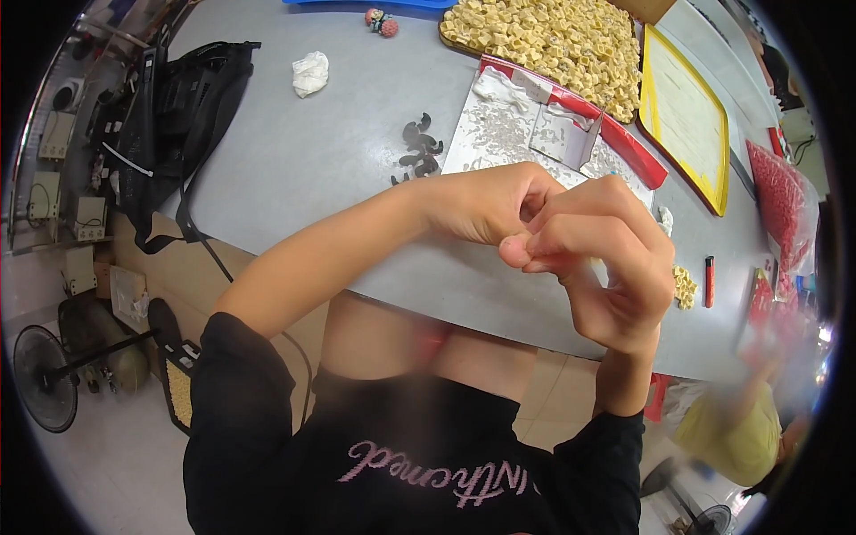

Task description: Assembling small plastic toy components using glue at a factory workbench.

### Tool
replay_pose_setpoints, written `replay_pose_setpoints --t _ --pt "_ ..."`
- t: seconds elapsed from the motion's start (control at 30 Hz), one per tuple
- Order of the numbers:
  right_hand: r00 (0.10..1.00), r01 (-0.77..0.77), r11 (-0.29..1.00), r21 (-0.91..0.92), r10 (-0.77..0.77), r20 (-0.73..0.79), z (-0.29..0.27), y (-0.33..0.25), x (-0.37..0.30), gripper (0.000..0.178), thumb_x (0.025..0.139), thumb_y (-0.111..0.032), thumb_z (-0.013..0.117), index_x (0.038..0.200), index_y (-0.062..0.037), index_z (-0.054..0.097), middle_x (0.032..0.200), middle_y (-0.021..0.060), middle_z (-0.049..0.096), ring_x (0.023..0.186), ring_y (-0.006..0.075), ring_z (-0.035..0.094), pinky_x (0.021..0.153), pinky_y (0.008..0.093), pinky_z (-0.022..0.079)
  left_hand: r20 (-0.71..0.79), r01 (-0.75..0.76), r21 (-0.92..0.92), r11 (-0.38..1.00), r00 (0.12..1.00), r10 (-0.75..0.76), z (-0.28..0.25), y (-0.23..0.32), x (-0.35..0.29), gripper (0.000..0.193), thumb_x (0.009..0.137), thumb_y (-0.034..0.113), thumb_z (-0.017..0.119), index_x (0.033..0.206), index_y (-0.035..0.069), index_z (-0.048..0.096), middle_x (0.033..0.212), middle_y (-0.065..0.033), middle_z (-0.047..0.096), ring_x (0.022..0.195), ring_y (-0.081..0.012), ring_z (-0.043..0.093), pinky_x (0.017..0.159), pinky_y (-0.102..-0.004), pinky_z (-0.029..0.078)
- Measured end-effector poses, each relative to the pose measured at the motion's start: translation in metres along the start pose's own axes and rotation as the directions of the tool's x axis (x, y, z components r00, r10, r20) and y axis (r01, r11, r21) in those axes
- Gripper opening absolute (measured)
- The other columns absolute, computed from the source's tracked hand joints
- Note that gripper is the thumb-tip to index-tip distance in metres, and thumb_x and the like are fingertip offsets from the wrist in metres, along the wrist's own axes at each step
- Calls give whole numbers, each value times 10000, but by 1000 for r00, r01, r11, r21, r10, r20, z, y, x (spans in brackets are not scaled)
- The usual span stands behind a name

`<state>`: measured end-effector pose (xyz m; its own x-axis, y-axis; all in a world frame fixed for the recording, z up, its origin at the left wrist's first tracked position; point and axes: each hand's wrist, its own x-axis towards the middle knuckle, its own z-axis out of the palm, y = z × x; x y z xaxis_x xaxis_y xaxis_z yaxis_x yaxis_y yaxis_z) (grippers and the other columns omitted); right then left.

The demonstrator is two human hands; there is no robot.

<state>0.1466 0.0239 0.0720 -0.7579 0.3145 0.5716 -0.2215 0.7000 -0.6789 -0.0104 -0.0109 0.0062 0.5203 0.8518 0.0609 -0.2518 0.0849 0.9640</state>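
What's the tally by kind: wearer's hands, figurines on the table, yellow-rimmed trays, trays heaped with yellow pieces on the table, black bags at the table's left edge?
Hands (left hand, right hand): 2
Figurine: 1
Yellow-rimmed tray: 1
Heaped tray: 1
Black bag: 1
Total: 6

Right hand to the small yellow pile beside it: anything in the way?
Nothing visible: the small yellow pile shows just right of the right hand, with no object between them in this view. The left hand is on the opposite side. Whatever the right hand covers can't be seen.
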Motion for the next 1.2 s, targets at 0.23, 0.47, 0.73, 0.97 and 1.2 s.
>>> replay_pose_setpoints --t 0.23,0.47,0.73,0.97,1.2 --pt "998 29 998 -60 -26 51 -4 3 1 262 572 135 651 788 -3 599 745 94 597 653 198 559 587 274 442 -44 85 -196 977 994 -95 3 -12 6 608 482 534 854 751 55 592 722 5 598 709 -76 563 668 -207 441" --pt "999 44 998 -37 -44 -22 -6 7 4 252 605 129 674 815 1 618 809 86 587 667 188 574 574 265 458 85 -47 -275 960 994 73 -3 -4 1 646 590 644 744 828 66 579 757 6 573 693 -62 529 625 -186 406" --pt "955 -164 986 23 164 -248 -23 24 5 202 867 112 425 956 35 590 925 151 582 837 187 590 754 284 505 -484 -225 290 930 804 346 -29 40 -9 122 872 77 603 955 -11 620 869 -59 638 737 -114 590 702 -250 487" --pt "920 -385 889 -248 347 -181 -38 31 -2 110 883 -38 554 964 7 613 938 78 620 845 151 600 743 274 486 -663 247 662 708 634 399 -48 68 -56 103 795 15 607 876 -37 643 771 -79 669 750 -133 643 715 -263 495" --pt "902 -428 818 -384 415 -122 -46 29 -8 136 880 -66 562 974 13 622 935 72 608 858 151 594 771 266 462 -604 448 755 479 760 241 -52 38 -73 254 664 131 758 836 -4 629 813 -131 649 768 -247 628 699 -336 488"
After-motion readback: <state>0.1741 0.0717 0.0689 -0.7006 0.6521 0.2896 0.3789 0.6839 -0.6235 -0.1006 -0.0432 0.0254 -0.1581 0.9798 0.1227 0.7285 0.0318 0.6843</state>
